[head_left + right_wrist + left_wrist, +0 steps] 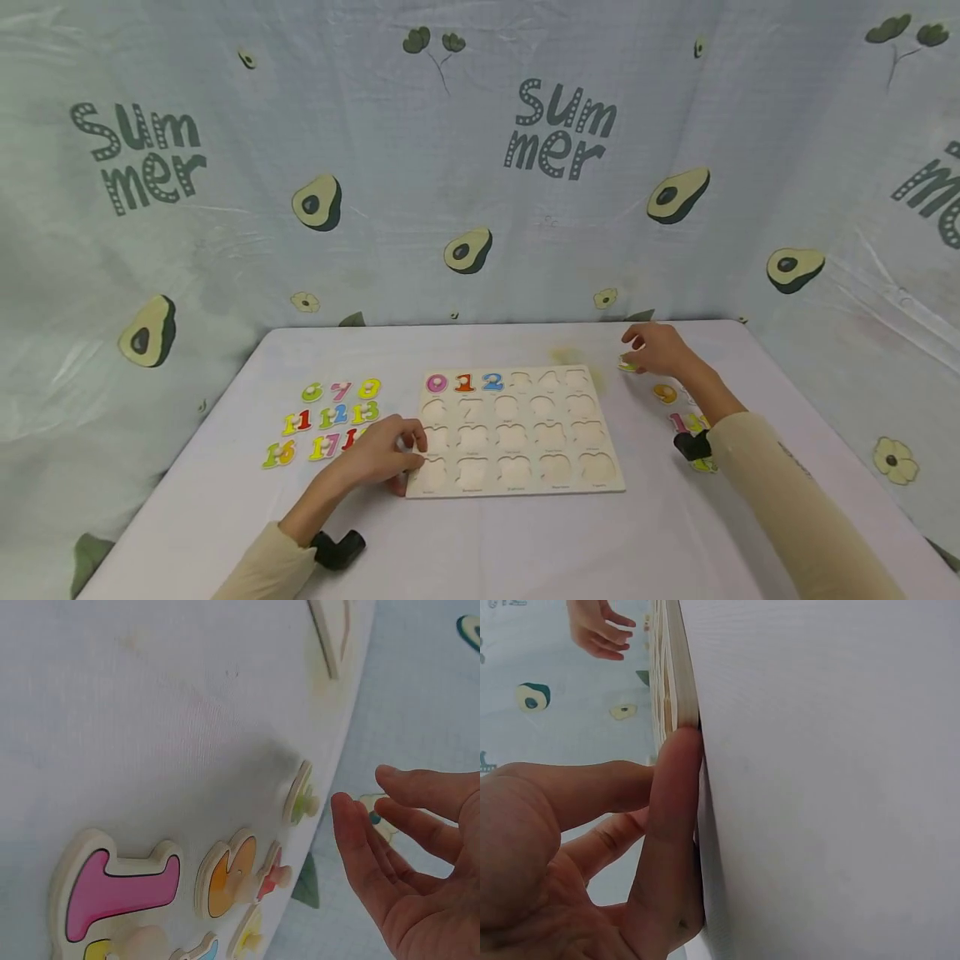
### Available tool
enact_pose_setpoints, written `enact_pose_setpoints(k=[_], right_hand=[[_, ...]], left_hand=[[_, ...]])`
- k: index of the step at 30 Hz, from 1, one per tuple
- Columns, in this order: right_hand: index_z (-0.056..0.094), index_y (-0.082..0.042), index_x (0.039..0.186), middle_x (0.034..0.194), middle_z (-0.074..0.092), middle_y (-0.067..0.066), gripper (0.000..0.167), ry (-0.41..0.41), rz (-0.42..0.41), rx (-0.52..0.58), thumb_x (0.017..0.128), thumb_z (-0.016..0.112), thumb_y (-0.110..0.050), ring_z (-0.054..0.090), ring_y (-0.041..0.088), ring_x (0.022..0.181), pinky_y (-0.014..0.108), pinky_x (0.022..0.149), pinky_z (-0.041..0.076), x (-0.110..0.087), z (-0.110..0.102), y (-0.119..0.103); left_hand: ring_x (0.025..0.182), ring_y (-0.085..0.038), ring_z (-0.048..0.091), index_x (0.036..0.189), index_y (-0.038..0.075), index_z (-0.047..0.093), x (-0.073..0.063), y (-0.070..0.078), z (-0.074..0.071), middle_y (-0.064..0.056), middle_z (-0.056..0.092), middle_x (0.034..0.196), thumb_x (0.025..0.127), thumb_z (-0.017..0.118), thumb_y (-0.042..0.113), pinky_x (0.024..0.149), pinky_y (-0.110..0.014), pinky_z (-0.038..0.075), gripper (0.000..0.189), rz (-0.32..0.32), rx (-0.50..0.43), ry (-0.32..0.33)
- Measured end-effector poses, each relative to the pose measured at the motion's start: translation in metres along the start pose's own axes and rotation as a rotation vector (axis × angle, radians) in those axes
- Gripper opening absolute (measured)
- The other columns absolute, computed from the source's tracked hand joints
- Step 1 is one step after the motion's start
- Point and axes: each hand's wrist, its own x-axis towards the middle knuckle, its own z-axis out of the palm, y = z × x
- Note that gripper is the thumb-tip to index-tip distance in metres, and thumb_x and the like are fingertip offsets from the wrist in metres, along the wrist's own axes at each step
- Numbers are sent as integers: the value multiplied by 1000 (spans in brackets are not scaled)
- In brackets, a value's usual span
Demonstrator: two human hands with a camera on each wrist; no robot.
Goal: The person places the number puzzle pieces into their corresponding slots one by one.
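Note:
A wooden number puzzle board [491, 414] lies on the table, with a purple 0 [437, 383], a red 1 [465, 382] and a blue 2 [492, 382] in its back row. My left hand [386, 450] holds the board at its near left corner. In the left wrist view one finger [676, 787] meets the board's end [686, 705]. Toward the back right, my right hand [654, 348] hovers by a small green piece [627, 364]. The right wrist view shows that knobbed green piece [300, 796] on the table, apart from the loosely bent fingers [352, 840].
Left of the board, several number pieces lie in rows, among them a yellow 8 [369, 388] and a 16 [278, 454]. More pieces lie under the right forearm, including an orange one [665, 392] and a pink 1 [112, 889]. A printed cloth [375, 275] hangs behind the table.

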Motion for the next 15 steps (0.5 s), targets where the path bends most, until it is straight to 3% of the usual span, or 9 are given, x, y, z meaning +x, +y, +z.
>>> enact_pose_setpoints(k=[5,15], right_hand=[[59,13,131,121,63,32,46,-48,79,-17,97,69,-17,70,15,72,34,75,62,12,1,8],[68,10,118,113,69,26,33,-84,116,13,92,67,-10,66,18,76,28,71,57,24,9,19]], left_hand=[[50,-13,60,95,7,66,1,0,-1,-11,52,99,91,74,7,51,-22,52,8,11,-9,-8],[52,-13,60,96,9,67,1,-5,-2,-10,53,100,92,73,7,53,-23,50,7,22,-4,-19]])
